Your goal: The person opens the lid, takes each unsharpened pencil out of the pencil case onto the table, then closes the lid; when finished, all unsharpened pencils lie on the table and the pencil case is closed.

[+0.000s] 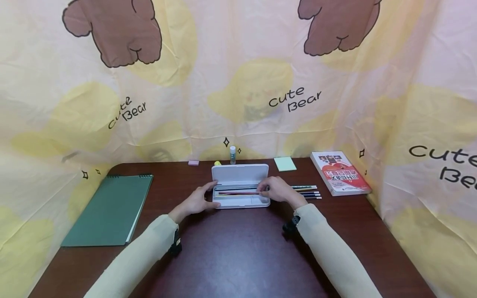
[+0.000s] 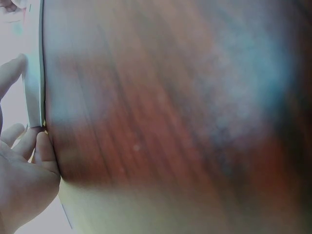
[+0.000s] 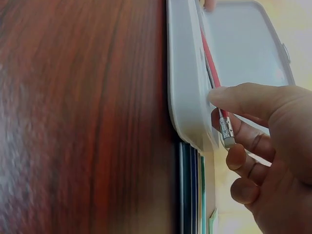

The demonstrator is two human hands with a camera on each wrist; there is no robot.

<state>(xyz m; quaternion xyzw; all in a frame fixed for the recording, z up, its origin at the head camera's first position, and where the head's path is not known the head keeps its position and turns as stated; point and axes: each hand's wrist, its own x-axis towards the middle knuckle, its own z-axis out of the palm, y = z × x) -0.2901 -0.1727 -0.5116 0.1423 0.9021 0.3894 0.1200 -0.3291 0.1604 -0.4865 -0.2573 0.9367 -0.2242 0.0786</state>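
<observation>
We see the white pencil case [image 1: 241, 189] lying open near the far edge of the dark wooden bench [image 1: 238, 252], with a wide bare stretch of bench between it and us. Our left hand [image 1: 197, 201] grips the case's left end, fingers curled against its wall. Our right hand [image 1: 277, 189] pinches a red pencil [image 1: 238, 193] by its eraser end, the shaft lying lengthwise inside the case's tray. Just right of the case lie more pencils [image 1: 310, 192]; beyond them, a red book [image 1: 340, 171]. Far left of the case sits a green notebook [image 1: 112, 209].
</observation>
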